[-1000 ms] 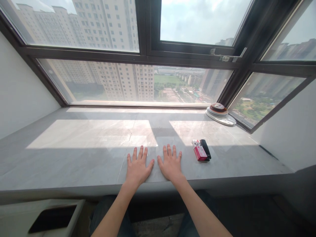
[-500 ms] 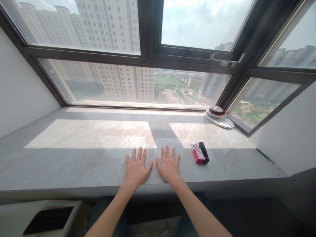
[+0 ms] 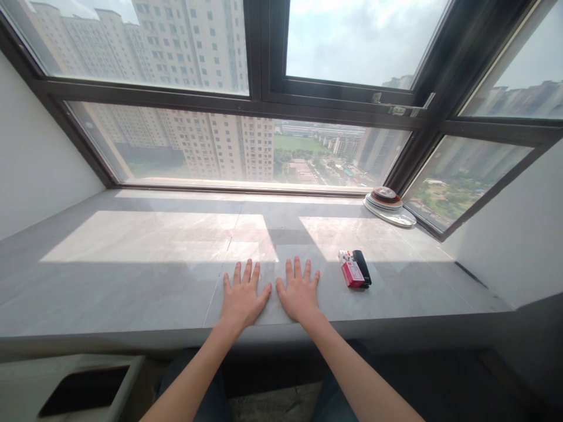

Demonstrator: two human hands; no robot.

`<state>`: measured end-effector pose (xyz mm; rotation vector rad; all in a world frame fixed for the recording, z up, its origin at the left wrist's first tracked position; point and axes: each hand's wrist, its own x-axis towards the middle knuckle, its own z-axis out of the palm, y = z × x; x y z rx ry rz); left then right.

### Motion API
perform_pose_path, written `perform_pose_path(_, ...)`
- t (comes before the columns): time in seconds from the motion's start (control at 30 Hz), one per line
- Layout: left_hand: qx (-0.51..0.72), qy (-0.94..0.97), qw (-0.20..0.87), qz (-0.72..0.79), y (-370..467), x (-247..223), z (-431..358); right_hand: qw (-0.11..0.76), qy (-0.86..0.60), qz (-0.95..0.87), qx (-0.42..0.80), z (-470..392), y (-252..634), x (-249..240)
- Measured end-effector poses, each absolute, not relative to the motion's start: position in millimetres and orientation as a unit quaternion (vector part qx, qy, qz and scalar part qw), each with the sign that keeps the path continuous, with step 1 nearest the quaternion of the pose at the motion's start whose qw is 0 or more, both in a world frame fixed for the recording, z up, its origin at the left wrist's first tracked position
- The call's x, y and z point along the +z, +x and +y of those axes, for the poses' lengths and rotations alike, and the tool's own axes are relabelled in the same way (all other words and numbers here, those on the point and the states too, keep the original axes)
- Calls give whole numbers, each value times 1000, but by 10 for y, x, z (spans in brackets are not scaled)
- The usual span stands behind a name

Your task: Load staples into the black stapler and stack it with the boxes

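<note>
My left hand [image 3: 244,298] lies palm down on the grey marble-patterned windowsill [image 3: 145,299], fingers spread and holding nothing. Beside it, my right hand [image 3: 299,294] rests flat on the same surface, also with spread fingers; a small gap parts the two thumbs. To the right of my right hand, apart from it, is a small pink and white box [image 3: 351,273]. A black stapler-like object [image 3: 362,269] lies against the box's right side. Neither hand touches them.
In the far right corner of the sill sits a stack of plates [image 3: 389,215] with a brown round item [image 3: 384,194] on top. Dark window frames [image 3: 220,105] rise behind. Below the sill's front edge at left stands a pale bin-like thing [image 3: 132,375] with a dark opening.
The view has shifted very slightly. Both hands stay flat in the same place, and the box and black object have not moved.
</note>
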<state>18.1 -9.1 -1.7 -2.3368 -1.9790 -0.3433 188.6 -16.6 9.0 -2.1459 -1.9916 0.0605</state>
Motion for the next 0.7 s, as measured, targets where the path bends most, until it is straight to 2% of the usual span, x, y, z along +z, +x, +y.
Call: perform_pose_path(0.7, -108, -764, 23, -636, 169, -65, -56, 131, -725, -675, 21, -165, 1884, 13)
